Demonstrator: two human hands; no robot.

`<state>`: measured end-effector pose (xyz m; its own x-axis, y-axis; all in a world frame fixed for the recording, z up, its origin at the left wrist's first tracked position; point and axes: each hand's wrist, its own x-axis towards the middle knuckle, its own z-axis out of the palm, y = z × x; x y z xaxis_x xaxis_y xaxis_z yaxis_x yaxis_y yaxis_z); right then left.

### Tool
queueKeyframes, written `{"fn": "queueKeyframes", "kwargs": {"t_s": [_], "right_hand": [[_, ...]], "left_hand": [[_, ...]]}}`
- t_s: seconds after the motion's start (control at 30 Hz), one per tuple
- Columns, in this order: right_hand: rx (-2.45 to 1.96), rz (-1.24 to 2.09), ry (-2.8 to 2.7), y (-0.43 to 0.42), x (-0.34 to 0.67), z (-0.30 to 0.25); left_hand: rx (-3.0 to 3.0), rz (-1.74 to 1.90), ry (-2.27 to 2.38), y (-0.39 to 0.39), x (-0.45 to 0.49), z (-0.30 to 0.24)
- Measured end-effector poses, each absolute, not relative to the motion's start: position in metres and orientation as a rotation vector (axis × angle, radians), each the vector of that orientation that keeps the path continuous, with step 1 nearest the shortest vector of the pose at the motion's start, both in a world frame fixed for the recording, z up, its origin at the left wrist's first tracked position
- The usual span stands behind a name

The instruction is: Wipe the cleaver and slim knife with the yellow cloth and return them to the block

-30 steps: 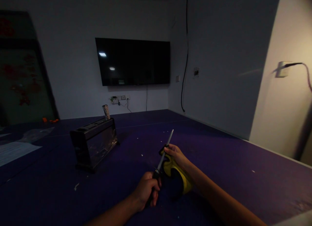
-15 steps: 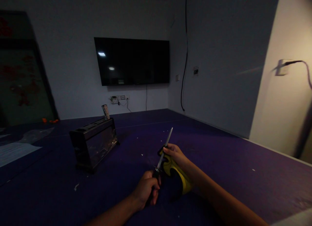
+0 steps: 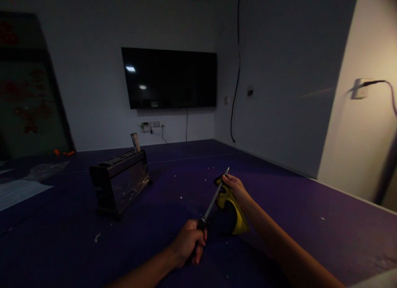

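Bare left hand (image 3: 188, 241), bare right hand (image 3: 236, 188), left forearm (image 3: 151, 265) uncovered as far as I can see, right forearm (image 3: 276, 234) bare too, long and slim, both tapering toward the hands, finer detail lost in the gloom.

A dark television (image 3: 173, 83) hangs on the wall, two lights mirrored in its screen. Beneath its left half sits a row of wall sockets (image 3: 154, 124) with leads; a thin cable (image 3: 186, 126) drops from its lower edge. Right of the television are a switch plate (image 3: 226, 100), a black cable (image 3: 238, 35) dangling down the wall, and, far off, a lit socket (image 3: 359, 90). Far left of it stands a door (image 3: 31, 93) with red decorations; below and left lie orange bits (image 3: 56, 152), clear plastic (image 3: 45, 171) and a pale sheet (image 3: 20, 192).
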<state>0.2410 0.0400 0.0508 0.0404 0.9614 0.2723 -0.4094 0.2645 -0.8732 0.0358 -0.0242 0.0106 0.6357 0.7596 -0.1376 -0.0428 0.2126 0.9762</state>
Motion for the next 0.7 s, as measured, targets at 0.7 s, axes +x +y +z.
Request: {"fn": "queueKeyframes", "kwargs": {"t_s": [0.7], "right_hand": [[-0.649,1.254,-1.017,0.035,0.216,0.041]], "left_hand": [[1.201,0.669,0.733,-0.024,0.035,0.009]]}}
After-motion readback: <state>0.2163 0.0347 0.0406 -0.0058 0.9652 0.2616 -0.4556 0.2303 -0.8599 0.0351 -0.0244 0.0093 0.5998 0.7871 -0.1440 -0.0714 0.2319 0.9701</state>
